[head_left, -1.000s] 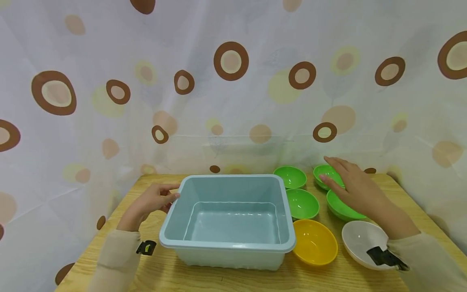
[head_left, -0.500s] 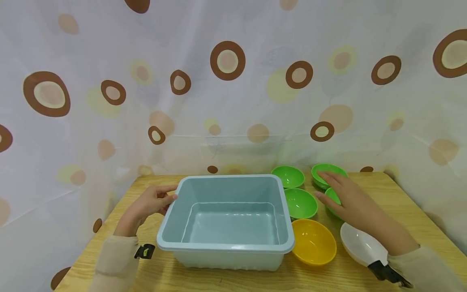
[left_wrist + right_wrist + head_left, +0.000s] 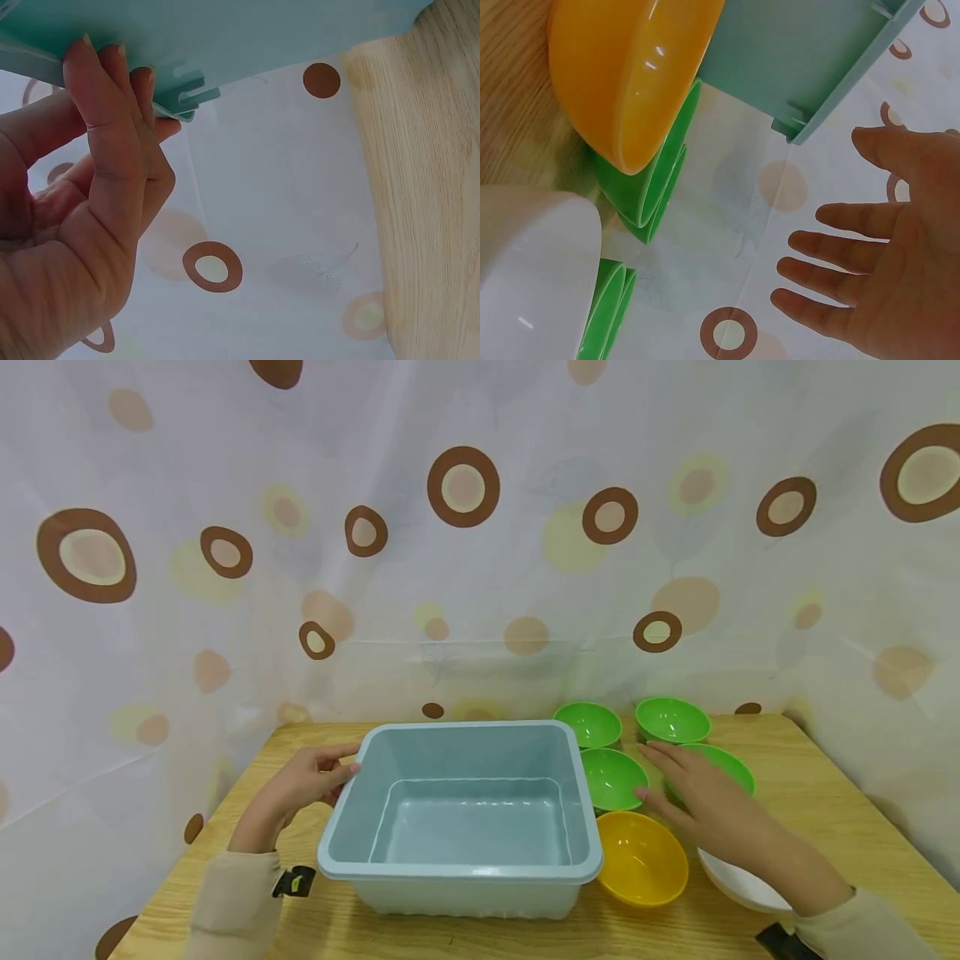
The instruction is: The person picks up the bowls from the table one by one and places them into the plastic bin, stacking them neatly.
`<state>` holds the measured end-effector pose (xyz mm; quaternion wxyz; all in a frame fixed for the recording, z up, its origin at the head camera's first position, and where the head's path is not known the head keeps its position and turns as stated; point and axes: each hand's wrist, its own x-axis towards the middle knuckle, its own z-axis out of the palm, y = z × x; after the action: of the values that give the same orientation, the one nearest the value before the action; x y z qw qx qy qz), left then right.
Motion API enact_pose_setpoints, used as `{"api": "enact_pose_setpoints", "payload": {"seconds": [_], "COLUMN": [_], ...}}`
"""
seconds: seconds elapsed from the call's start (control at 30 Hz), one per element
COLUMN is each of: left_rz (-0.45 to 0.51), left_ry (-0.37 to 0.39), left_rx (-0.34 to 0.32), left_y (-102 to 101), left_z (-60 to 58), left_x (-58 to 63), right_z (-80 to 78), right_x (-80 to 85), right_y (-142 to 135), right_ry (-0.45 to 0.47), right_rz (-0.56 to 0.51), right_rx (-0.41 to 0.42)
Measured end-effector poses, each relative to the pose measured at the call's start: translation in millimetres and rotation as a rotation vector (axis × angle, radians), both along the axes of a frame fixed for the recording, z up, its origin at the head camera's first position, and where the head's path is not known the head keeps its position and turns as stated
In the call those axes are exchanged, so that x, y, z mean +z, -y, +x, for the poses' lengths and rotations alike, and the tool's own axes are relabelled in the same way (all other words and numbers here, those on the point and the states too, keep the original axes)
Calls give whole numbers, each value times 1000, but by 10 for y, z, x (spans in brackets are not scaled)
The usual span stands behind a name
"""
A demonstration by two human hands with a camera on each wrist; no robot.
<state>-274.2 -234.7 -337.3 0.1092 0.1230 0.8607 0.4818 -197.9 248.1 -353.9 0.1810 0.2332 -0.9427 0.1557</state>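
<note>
A light blue plastic basin (image 3: 461, 871) stands on the table, nothing inside it. At its left side my left hand (image 3: 303, 781) grips the rim; in the left wrist view the fingers of that left hand (image 3: 112, 157) curl up under the basin's edge (image 3: 262, 45). My right hand (image 3: 712, 802) hovers over the bowls to the right, fingers straight, holding nothing. Below it are a white bowl (image 3: 738, 887), partly hidden by the hand, and a green bowl (image 3: 727, 764). A yellow-orange bowl (image 3: 642, 860) sits close beside the basin's right side.
Further green bowls stand behind: one (image 3: 613, 779) against the basin, one (image 3: 588, 724) at the back, another (image 3: 672, 720) at the back right. The wooden table (image 3: 810, 793) ends at a patterned curtain (image 3: 480, 585) on the back and sides.
My right hand has moved down and slightly left, away from the back green bowl and over the white one. The left hand stays at the basin's rim. The whole view has shifted slightly.
</note>
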Motion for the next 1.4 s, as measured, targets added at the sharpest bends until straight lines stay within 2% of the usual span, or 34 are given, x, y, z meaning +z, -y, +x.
{"api": "enact_pose_setpoints", "payload": {"seconds": [0.33, 0.5, 0.7, 1.07, 1.4], "left_rz": [15, 18, 23, 30, 27], "left_ry": [-7, -3, -1, -7, -14], "left_rx": [1, 2, 9, 5, 8], "left_y": [6, 12, 2, 11, 24], "left_z": [-11, -8, -12, 0, -13], "left_x": [-34, -30, -34, -41, -57], "right_z": [99, 131, 139, 105, 59], "right_x": [-56, -123, -200, -260, -265], "right_y": [48, 89, 131, 221, 269], "right_ry": [129, 192, 317, 467, 523], "right_rz": [50, 69, 78, 103, 134], "right_rx": [-30, -12, 9, 13, 14]}}
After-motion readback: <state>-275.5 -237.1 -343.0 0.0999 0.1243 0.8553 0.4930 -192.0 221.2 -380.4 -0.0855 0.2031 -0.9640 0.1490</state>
